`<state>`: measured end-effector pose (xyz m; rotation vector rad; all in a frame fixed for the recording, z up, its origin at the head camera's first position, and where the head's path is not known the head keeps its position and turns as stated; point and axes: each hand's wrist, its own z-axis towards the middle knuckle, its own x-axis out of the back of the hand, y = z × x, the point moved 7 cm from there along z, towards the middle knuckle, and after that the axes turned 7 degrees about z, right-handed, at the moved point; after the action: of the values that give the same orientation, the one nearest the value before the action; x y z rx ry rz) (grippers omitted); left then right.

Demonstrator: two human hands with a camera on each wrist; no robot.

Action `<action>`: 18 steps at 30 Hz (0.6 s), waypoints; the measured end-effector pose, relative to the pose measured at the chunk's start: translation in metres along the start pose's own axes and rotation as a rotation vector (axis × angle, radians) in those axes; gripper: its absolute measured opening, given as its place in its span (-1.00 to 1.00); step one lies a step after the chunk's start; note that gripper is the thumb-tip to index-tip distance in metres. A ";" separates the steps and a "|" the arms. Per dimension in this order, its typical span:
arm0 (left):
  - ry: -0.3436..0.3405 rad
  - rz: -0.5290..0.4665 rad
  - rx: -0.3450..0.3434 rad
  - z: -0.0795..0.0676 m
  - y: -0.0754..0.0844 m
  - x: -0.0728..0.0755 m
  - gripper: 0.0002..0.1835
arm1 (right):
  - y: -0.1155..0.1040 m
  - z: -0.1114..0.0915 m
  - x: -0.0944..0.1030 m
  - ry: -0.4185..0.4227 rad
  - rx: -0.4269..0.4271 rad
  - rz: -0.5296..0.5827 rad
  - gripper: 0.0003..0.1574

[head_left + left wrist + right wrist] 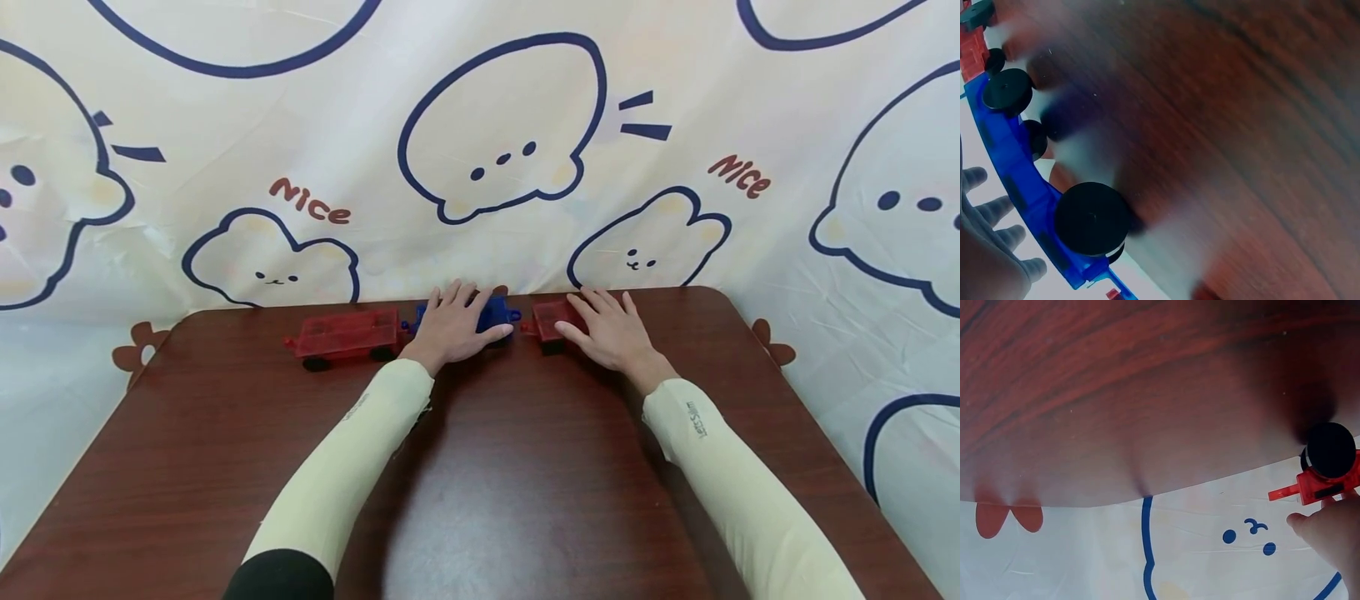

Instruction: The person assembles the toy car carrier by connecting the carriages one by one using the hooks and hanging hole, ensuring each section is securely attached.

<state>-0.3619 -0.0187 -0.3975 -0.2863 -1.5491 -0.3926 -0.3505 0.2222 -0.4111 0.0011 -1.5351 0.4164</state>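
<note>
My left hand (456, 327) rests on a blue toy train car (495, 312) near the table's far edge, its fingers extended over the top. The left wrist view shows that blue car (1013, 156) with black wheels, the left hand (991, 240) lying along it. A longer red train car (348, 333) stands at its left end, the couplings meeting or nearly so. With fingers spread, my right hand (611, 333) lies on another red train car (551, 320) and covers its right part. A narrow gap seems to separate the blue and right-hand red couplings.
The brown wooden table (517, 500) has rounded far corners, and the cars stand along its back edge. Right behind it hangs a pale printed cloth (480, 250) with cartoon outlines, continuing down both sides.
</note>
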 end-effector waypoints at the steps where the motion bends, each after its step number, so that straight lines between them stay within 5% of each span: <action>1: 0.000 0.000 0.001 0.001 0.000 -0.001 -0.02 | 0.001 0.001 0.000 -0.001 -0.002 -0.002 0.10; 18: -0.017 0.030 -0.007 0.015 0.007 -0.011 0.03 | 0.009 0.010 -0.002 -0.026 -0.015 0.005 0.15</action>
<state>-0.3727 -0.0048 -0.4082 -0.3186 -1.5582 -0.3732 -0.3622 0.2273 -0.4142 -0.0093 -1.5639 0.4106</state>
